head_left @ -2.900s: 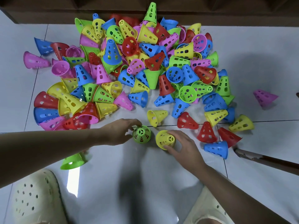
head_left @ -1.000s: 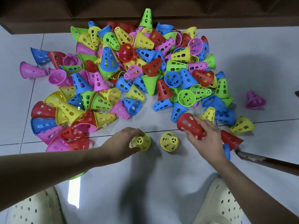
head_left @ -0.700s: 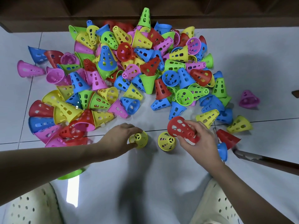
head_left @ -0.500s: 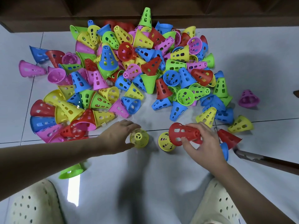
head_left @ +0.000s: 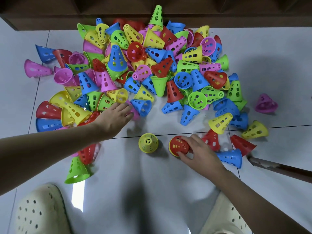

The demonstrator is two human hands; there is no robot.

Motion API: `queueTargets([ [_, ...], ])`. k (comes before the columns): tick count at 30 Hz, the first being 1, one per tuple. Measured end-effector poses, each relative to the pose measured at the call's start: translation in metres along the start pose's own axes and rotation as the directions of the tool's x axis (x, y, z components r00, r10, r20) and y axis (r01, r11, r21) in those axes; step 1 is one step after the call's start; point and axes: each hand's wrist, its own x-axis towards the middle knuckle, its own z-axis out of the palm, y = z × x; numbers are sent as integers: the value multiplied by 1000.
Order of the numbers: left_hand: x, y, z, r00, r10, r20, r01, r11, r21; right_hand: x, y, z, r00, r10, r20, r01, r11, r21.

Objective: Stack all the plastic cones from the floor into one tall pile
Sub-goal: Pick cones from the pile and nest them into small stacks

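red cone (head_left: 178, 145) sits capped over a yellow one whose rim just peeks out below, on the white tile floor (head_left: 152, 191) near the person's feet; the right hand (head_left: 200, 152) grasps it, fingers curled round its sides. just beside it stands a lone yellow cone (head_left: 148, 143), untouched. the left hand (head_left: 114, 118), fingers relaxed and extended, reaches the near edge of the loose heap of cones (head_left: 152, 65), touching a pink cone (head_left: 135, 114).

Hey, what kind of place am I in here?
Probably an indoor room at home: a glossy white tiled floor, dark wooden furniture along the far edge, and a pile of perforated plastic cones.
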Motion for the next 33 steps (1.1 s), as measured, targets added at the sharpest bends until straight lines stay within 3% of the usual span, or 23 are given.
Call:
queueTargets([
  [5,12,-1,-3,997,34,74,-41,995,88,8,0,3,997,40,63,-40,999,-7],
  [10,21,-8,-4,999,46,-18,-46,999,-3,15,4,7,998,54,35,-55,998,28],
  [17,28,-10,-4,997,-24,69,26,999,-34,26,8,4,997,78,24,-80,996,50],
  [20,27,-11,-1,998,-48,38,53,983,-174,29,9,2,995,92,31,-94,993,64],
  [25,13,-2,-9,990,-127,-57,71,814,-577,34,12,2,994,107,1,-107,990,87],
  [29,1,12,-28,983,-177,-56,71,641,-764,38,14,3,993,108,-39,-103,989,104],
  [33,-12,29,-54,937,-315,-151,1,435,-900,38,24,-9,995,71,68,-77,992,100],
])
